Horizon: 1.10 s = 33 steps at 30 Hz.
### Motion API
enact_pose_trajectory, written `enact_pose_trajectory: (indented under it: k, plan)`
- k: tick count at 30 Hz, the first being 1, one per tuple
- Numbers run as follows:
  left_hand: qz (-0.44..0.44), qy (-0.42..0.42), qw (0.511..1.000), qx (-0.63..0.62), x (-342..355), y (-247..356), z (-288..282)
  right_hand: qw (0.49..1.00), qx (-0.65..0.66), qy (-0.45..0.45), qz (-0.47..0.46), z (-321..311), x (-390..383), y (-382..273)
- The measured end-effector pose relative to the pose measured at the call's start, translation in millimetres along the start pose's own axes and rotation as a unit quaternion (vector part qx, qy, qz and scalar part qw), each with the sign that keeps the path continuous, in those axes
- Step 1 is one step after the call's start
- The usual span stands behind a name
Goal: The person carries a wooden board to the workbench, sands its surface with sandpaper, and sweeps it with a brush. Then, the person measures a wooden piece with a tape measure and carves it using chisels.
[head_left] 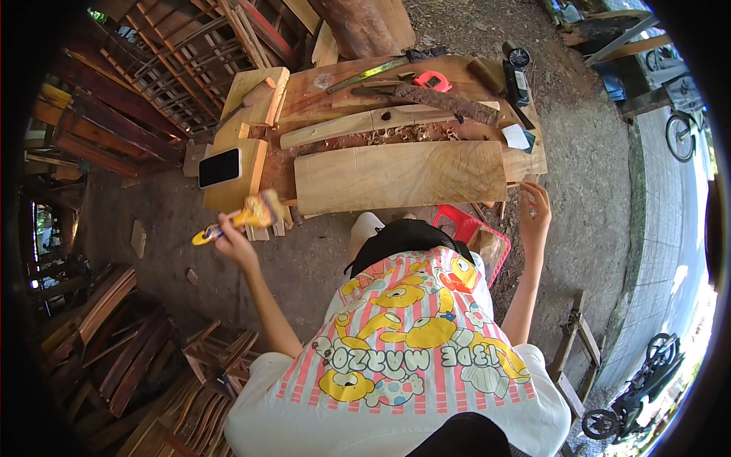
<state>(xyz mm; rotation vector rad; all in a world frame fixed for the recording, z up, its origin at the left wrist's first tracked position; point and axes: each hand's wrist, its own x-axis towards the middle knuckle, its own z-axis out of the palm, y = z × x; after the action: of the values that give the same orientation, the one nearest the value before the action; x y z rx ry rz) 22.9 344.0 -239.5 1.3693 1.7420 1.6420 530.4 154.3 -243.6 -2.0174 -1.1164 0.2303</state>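
Observation:
My left hand [231, 238] grips a yellow-handled paintbrush [251, 215], raised at the bench's near left, its bristles slightly blurred. A wide light wooden board [400, 174] lies along the near side of the wooden bench [320, 80]. My right hand [534, 209] is beside the board's right end, fingers loosely bent and apart, holding nothing visible. Behind the board lie a long narrow plank [327, 133], wood shavings and a rough rusty-brown curved piece [445, 101]. A black-screened phone [219, 168] rests on a block at the left, and a white scrap [515, 137] at the right.
A red tape measure [432, 81] and small black fan [518, 55] sit at the back. A red plastic stool [457, 223] stands under the bench. Stacked timber [99, 122] fills the left; a wooden frame [575, 365] and motorbike [632, 396] are at right.

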Motion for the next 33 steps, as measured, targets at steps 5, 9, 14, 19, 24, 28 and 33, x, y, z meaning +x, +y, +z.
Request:
enact_pose_trajectory:
  k: [5,9,14,19,24,28,33]
  plan:
    - [-0.068,-0.129,0.989,0.003,-20.2,-4.6,-3.5,0.996,0.009,-0.043,0.082,20.4,16.9,40.8]
    - [-0.169,-0.279,0.945,0.015,-44.0,-3.3,40.8,0.997,0.027,-0.058,0.044,51.0,34.6,38.0]
    - [0.04,-0.28,0.934,0.217,-43.2,-9.4,80.9,0.997,0.031,-0.039,0.053,66.8,31.1,51.9]
    - [0.053,-0.245,0.956,0.153,-36.0,-26.6,81.0,0.984,0.062,-0.051,0.158,62.3,14.0,55.3]
    - [0.007,-0.235,0.965,0.112,-37.2,-45.0,75.7,0.988,0.067,0.042,0.136,36.9,12.2,-27.1]
    - [-0.059,-0.234,0.97,0.02,-45.7,-19.8,77.1,0.97,0.155,0.163,0.092,12.6,26.6,-80.0]
    - [-0.095,-0.17,0.974,-0.118,-50.8,45.9,79.0,0.857,0.468,0.194,0.09,10.0,49.0,-63.0]
